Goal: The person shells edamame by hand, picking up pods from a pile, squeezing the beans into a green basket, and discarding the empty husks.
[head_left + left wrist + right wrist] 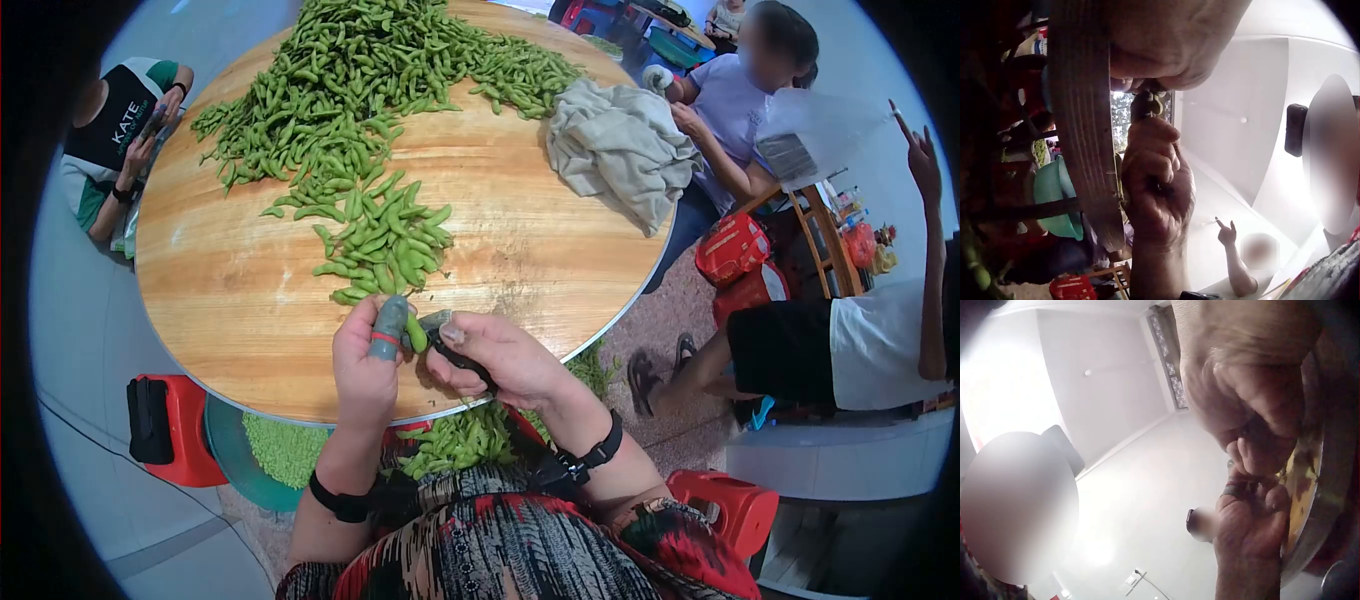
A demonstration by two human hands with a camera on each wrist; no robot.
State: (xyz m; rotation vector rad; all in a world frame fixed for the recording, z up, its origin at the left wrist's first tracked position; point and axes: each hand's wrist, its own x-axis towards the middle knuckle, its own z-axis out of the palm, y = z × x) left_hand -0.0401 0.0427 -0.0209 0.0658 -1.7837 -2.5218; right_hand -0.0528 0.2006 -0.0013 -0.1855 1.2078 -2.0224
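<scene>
Over the near edge of the round wooden table (480,270), my left hand (362,365) pinches one green edamame pod (416,333). A grey finger cover with a red band sits on a digit of that hand. My right hand (515,365) meets it from the right and grips a small black-handled tool (468,366), whose working end is hidden by the fingers. Just beyond the hands lies a small heap of pods (395,240). In the left wrist view, the right hand (1160,187) shows its curled fingers close to the left hand (1166,44).
A large pod pile (370,70) covers the table's far side. A crumpled grey cloth (620,145) lies at the right edge. Below the near edge are a green basin (222,455) of shelled beans, pods on the lap (455,445) and red stools (190,430). Other people are around the table.
</scene>
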